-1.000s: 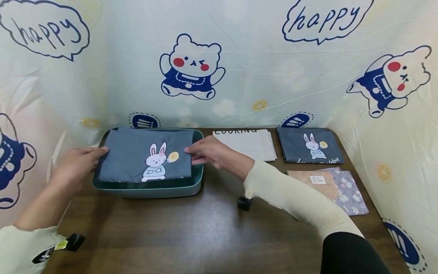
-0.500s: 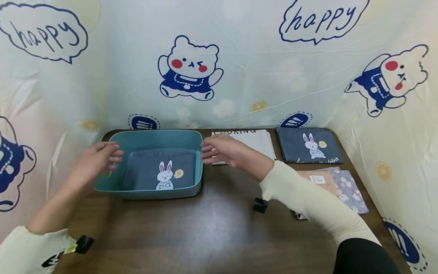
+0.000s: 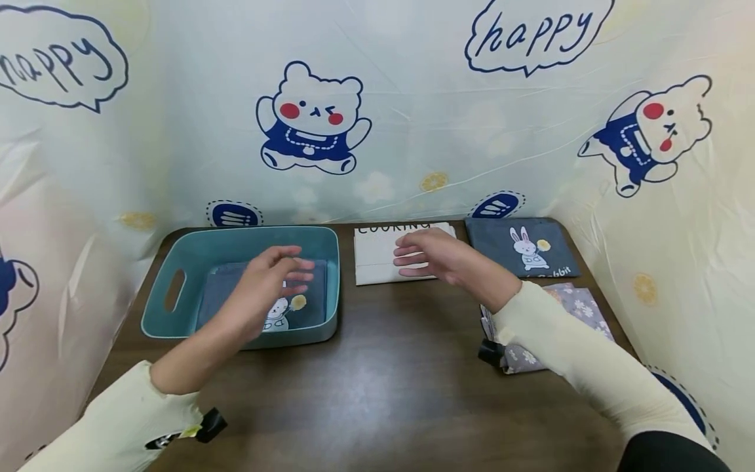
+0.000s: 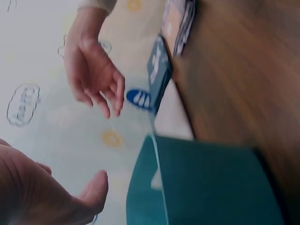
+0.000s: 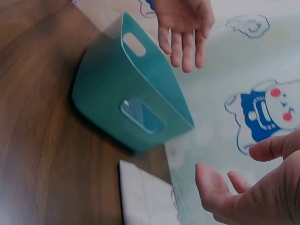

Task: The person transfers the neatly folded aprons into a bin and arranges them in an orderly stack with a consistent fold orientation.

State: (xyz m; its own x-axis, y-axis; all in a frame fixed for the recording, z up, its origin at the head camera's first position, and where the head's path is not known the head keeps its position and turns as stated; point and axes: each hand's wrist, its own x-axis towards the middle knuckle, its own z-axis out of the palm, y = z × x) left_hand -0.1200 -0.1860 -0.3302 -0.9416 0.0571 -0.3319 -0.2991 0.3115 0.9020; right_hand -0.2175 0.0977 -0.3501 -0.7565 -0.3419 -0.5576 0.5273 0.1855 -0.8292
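Note:
A folded dark grey-blue cloth with a rabbit print [image 3: 312, 308] lies inside the teal basket [image 3: 154, 321] at the left of the table. Above that basket hovers my left hand [image 3: 265, 285], fingers loosely extended and holding nothing; it hides part of the cloth. My right hand [image 3: 433, 254] is over the folded white cloth [image 3: 374, 259] marked COOKING, its fingers relaxed. In the right wrist view the right hand [image 5: 258, 192] hangs above the white cloth [image 5: 145, 199], apart from it. The left wrist view shows both palms with nothing in them.
Another folded dark rabbit cloth [image 3: 501, 246] lies at the back right. In front of it are folded floral cloths [image 3: 580, 308], partly covered by the right sleeve [image 3: 566, 334]. A printed curtain [image 3: 413, 131] stands behind the brown table [image 3: 377, 393].
Both hands have let go of the rabbit cloth, which dropped from over the rim down into the basket. Both hands have moved right, the right one to the white cloth.

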